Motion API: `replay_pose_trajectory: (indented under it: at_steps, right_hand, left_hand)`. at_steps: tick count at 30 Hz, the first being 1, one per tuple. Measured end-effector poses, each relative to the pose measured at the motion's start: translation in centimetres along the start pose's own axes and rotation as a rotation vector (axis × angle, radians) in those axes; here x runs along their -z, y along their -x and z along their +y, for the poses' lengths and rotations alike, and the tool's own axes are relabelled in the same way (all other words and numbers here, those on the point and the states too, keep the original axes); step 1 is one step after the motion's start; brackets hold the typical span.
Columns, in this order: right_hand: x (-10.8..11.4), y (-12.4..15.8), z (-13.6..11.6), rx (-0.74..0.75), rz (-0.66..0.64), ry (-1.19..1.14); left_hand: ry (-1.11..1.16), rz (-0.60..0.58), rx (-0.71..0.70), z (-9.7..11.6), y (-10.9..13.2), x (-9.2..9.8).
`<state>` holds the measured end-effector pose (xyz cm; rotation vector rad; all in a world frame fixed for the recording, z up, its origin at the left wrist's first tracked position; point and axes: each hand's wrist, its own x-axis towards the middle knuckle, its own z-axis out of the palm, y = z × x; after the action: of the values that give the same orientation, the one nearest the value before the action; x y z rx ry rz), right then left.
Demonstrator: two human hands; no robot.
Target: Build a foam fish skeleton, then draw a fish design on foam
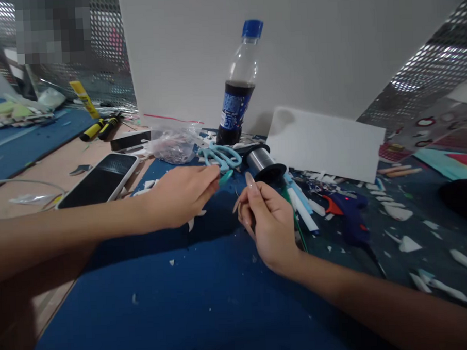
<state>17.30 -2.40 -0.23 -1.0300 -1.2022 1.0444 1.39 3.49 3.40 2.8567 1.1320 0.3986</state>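
Over the blue mat (177, 306), my left hand (186, 192) points to the right with its fingers pressed together. A small teal piece (226, 177) shows at its fingertips; I cannot tell whether they grip it. My right hand (272, 222) is closed, thumb raised and fingers curled in a pinch. A thin dark line shows by those fingertips, too fine to name. Just behind the hands lie light blue scissors (222, 157) and a black-flanged spool (261, 162) of silvery line. The hands are apart.
A cola bottle (237, 87) stands behind the scissors, beside a plastic bag (176, 141). At left lies a phone (102, 178). A blue glue gun (353, 216), its red light lit, and white scraps (409, 243) lie at right. White boards (325, 145) stand behind.
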Motion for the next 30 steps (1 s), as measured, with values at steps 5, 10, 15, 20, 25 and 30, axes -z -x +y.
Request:
replay_pose_trajectory:
  at_steps: [5, 10, 15, 20, 25, 30]
  right_hand:
    - [0.1, -0.6, 0.5, -0.027, 0.061, -0.119]
    - [0.2, -0.4, 0.4, -0.062, 0.055, -0.108]
    - [0.2, -0.4, 0.3, -0.076, 0.035, -0.087]
    - [0.3, -0.5, 0.4, -0.058, 0.024, -0.060]
    - [0.2, -0.4, 0.3, -0.049, 0.039, -0.103]
    - [0.1, -0.2, 0.0, -0.066, -0.009, -0.089]
  left_hand:
    - [-0.180, -0.164, -0.053, 0.7, -3.7, -1.7]
    - [-0.230, -0.259, -0.041, 1.4, -5.4, -2.7]
    - [-0.232, -0.294, -0.070, 1.4, -5.8, -2.4]
    - [-0.167, -0.233, -0.096, 0.7, -5.4, -2.3]
    - [-0.033, -0.091, -0.094, 0.7, -1.9, -1.3]
    - [0.487, 0.043, -0.110, 0.8, 3.3, -0.6]
